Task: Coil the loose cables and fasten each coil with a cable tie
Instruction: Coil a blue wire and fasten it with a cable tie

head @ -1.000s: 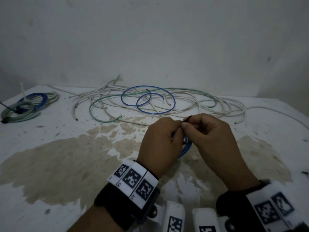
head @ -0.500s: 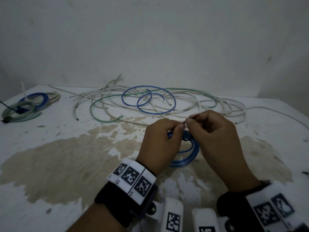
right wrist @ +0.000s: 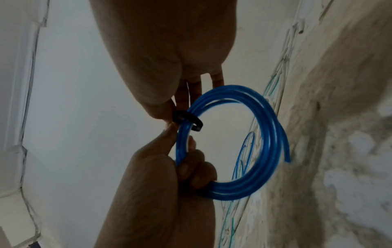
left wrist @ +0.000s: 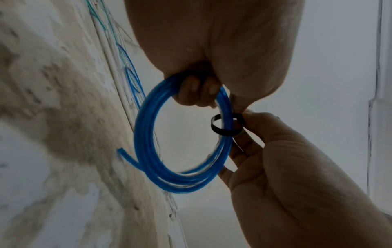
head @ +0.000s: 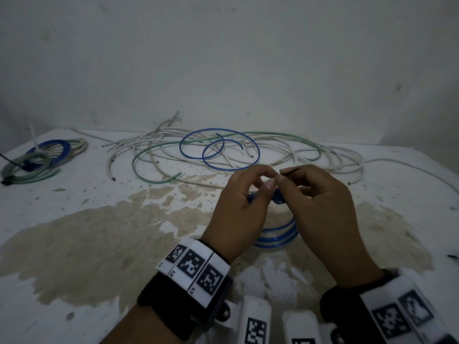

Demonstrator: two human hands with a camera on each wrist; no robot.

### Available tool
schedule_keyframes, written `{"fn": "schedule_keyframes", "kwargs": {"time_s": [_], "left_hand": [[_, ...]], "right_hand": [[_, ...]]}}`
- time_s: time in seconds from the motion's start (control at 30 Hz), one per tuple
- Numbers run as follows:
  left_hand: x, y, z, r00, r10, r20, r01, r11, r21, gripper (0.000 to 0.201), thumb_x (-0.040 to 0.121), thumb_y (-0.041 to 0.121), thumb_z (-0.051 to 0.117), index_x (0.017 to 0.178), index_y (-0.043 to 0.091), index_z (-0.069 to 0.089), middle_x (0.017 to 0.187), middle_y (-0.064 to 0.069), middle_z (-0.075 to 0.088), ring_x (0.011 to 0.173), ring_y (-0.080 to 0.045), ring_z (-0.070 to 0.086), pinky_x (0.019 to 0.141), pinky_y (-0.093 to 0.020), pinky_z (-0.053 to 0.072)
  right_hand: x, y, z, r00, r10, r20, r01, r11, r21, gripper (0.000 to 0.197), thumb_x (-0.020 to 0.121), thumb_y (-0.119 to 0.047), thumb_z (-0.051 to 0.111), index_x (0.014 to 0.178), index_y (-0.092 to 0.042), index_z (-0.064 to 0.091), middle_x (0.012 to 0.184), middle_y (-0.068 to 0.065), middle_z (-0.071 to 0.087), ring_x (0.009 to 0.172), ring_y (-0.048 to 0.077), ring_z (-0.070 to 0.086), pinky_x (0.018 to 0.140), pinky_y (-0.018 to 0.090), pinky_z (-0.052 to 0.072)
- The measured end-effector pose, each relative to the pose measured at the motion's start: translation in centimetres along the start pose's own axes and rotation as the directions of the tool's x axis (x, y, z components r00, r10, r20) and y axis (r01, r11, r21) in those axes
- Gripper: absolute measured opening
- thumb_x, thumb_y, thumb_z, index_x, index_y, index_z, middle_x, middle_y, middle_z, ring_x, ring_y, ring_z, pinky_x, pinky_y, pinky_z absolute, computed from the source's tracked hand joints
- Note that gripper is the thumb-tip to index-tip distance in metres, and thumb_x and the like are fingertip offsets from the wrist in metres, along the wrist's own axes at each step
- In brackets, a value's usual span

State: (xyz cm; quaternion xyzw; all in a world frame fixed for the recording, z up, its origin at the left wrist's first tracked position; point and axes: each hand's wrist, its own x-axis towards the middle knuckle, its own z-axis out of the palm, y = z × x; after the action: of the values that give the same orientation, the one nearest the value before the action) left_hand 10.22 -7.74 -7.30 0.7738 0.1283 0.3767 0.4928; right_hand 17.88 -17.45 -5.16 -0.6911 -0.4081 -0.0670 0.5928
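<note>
A small blue cable coil (head: 278,238) hangs above the stained table between my two hands. My left hand (head: 269,182) has its lower fingers curled round the coil's top (left wrist: 148,134). A black cable tie (left wrist: 220,130) is looped loosely round the coil's strands beside those fingers. My right hand (head: 284,176) pinches the tie where the loop closes (right wrist: 191,120), and the tie's tail (head: 290,170) pokes up from that pinch. One free end of the coil (right wrist: 286,157) sticks out toward the table.
Loose white cables (head: 335,157), a green cable (head: 159,175) and blue loops (head: 218,150) lie tangled at the back of the table (head: 99,244). Tied coils (head: 37,160) sit far left. A small dark item (head: 452,256) lies at the right edge. A wall stands behind.
The blue coil has dropped further into view below the hands. My right thumb and finger have drawn slightly right of the left hand with the tie's tail.
</note>
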Motion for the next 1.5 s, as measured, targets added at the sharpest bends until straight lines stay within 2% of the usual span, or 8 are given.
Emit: {"fn": "schedule_keyframes", "kwargs": {"time_s": [0.17, 0.53, 0.67, 0.9, 1.07, 1.23, 1.37, 1.5], "left_hand": [[0.2, -0.7, 0.0, 0.999, -0.040, -0.023, 0.039, 0.999, -0.031, 0.026, 0.085, 0.040, 0.051, 0.098, 0.021, 0.065, 0.095, 0.002, 0.066, 0.091, -0.011, 0.065, 0.082, -0.036, 0.054], [-0.3, -0.7, 0.0, 0.991, 0.124, -0.045, -0.119, 0.988, 0.098, 0.016, 0.087, 0.007, 0.059, 0.078, 0.014, 0.070, 0.069, 0.017, 0.058, 0.068, 0.008, 0.057, 0.063, -0.004, 0.038], [0.0, -0.2, 0.3, 0.992, -0.115, 0.059, 0.121, 0.986, -0.115, 0.015, 0.099, 0.016, 0.047, 0.098, 0.021, 0.062, 0.063, 0.013, 0.054, 0.050, 0.000, 0.049, 0.053, -0.018, 0.038], [0.4, 0.4, -0.5, 0.930, -0.333, 0.157, 0.366, 0.794, -0.486, 0.026, 0.103, 0.016, 0.034, 0.105, 0.011, 0.059, 0.058, 0.002, 0.027, 0.044, -0.007, 0.023, 0.042, -0.019, 0.023], [-0.1, 0.2, -0.2, 0.934, -0.295, 0.202, 0.346, 0.885, -0.311, 0.030, 0.103, 0.021, 0.034, 0.086, 0.009, 0.055, 0.064, 0.000, 0.049, 0.047, -0.008, 0.037, 0.049, -0.021, 0.036], [0.0, 0.1, -1.2, 0.963, -0.169, 0.210, 0.158, 0.985, 0.068, 0.031, 0.103, 0.018, 0.035, 0.085, 0.003, 0.056, 0.066, 0.003, 0.059, 0.059, -0.013, 0.052, 0.059, -0.021, 0.043], [0.0, 0.2, -1.0, 0.945, -0.241, 0.223, 0.268, 0.958, -0.102, 0.024, 0.101, 0.009, 0.032, 0.101, 0.015, 0.054, 0.064, 0.001, 0.054, 0.047, -0.013, 0.047, 0.052, -0.026, 0.044], [-0.1, 0.3, -0.5, 0.947, -0.197, 0.254, 0.241, 0.958, -0.154, 0.016, 0.100, 0.026, 0.042, 0.112, 0.029, 0.052, 0.055, 0.015, 0.046, 0.041, -0.006, 0.037, 0.047, -0.025, 0.037]], "right_hand": [[0.1, -0.1, -0.2, 0.996, -0.086, 0.009, 0.086, 0.996, 0.011, 0.016, 0.081, -0.026, 0.061, 0.078, -0.042, 0.061, 0.085, -0.020, 0.066, 0.079, 0.002, 0.064, 0.076, 0.024, 0.053], [0.1, 1.3, 0.3, 0.992, -0.041, 0.122, 0.047, 0.998, -0.046, 0.011, 0.081, -0.014, 0.070, 0.074, -0.020, 0.065, 0.078, -0.007, 0.064, 0.075, 0.012, 0.064, 0.069, 0.030, 0.050], [0.4, 1.1, -0.3, 0.995, -0.075, 0.058, 0.077, 0.996, -0.036, 0.013, 0.086, -0.016, 0.066, 0.073, -0.016, 0.066, 0.073, -0.006, 0.064, 0.071, 0.004, 0.062, 0.064, 0.012, 0.047], [0.5, 1.2, 0.1, 0.999, -0.032, -0.016, 0.031, 0.999, -0.007, 0.014, 0.092, -0.025, 0.054, 0.078, -0.028, 0.056, 0.081, -0.001, 0.065, 0.076, 0.015, 0.065, 0.072, 0.040, 0.054], [0.7, 1.9, -0.1, 0.999, -0.049, -0.016, 0.047, 0.997, -0.068, 0.026, 0.093, -0.015, 0.056, 0.073, -0.031, 0.052, 0.070, -0.005, 0.061, 0.062, 0.007, 0.056, 0.061, 0.016, 0.040], [0.7, 2.3, 0.0, 0.997, -0.071, 0.030, 0.074, 0.988, -0.135, 0.017, 0.092, -0.015, 0.059, 0.075, -0.012, 0.059, 0.071, -0.007, 0.060, 0.074, 0.003, 0.056, 0.063, 0.005, 0.036], [0.6, 2.4, 0.2, 0.992, -0.101, 0.081, 0.115, 0.976, -0.185, 0.017, 0.090, -0.013, 0.060, 0.075, -0.007, 0.060, 0.070, 0.002, 0.060, 0.071, 0.009, 0.052, 0.062, 0.011, 0.036], [0.7, 2.1, 0.1, 0.994, -0.084, 0.071, 0.095, 0.982, -0.164, 0.015, 0.091, -0.014, 0.059, 0.076, -0.012, 0.060, 0.072, 0.002, 0.061, 0.069, 0.009, 0.054, 0.061, 0.012, 0.039]]}}
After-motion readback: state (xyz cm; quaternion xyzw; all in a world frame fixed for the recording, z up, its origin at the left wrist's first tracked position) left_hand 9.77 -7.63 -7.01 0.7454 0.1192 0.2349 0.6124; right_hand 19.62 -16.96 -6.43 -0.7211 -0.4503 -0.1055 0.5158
